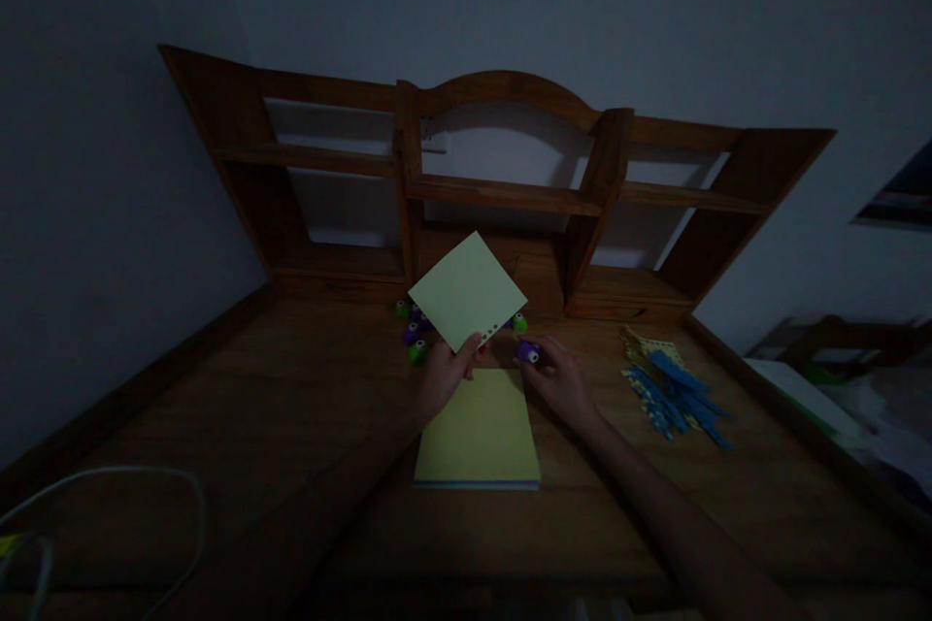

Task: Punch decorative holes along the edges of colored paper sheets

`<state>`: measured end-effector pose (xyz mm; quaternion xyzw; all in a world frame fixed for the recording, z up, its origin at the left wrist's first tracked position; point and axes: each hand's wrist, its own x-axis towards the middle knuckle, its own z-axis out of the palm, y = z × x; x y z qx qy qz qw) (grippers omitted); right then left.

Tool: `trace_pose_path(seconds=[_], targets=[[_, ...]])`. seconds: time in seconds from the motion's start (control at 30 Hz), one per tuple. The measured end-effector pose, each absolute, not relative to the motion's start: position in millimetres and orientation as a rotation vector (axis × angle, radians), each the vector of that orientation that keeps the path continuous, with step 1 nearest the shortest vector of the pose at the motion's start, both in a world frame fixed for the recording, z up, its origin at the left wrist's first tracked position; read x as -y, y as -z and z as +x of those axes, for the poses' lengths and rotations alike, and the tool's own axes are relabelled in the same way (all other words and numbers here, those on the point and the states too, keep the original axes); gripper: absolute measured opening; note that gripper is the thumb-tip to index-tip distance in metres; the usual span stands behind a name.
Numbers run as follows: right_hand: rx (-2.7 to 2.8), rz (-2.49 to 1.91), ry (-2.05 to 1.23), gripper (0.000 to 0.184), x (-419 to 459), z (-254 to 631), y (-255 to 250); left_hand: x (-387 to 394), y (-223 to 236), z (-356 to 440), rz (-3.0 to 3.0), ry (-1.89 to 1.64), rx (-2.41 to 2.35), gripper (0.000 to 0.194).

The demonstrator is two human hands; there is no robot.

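My left hand (446,376) pinches the lower corner of a pale yellow sheet of paper (470,286), which is held up and turned like a diamond. A short row of small holes runs along its lower right edge. In my right hand (564,383), fingers closed, is a small purple craft punch (528,352), just right of the sheet and apart from it. Beneath both hands a stack of yellow paper (477,432) lies on the desk, with bluish sheets showing at its bottom edge. Something small and red shows by my left fingertips, too small to make out.
Several green and purple punches (417,351) stand behind the sheet, partly hidden; a green one (519,322) is at its right. Blue strips with yellow pieces (674,393) lie on the right of the wooden desk (291,388). A shelf unit (510,199) stands behind. A white cable (131,471) loops at left.
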<state>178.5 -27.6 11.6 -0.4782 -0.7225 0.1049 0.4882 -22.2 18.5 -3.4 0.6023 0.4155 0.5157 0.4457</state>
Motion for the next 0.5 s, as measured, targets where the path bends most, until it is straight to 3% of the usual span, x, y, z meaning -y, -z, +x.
trace_pose_path(seconds=[0.5], targets=[[1.770, -1.135, -0.256, 0.029, 27.8, 178.4, -12.5, -18.2, 4.2, -21.3, 1.464, -1.300, -1.052, 0.042]])
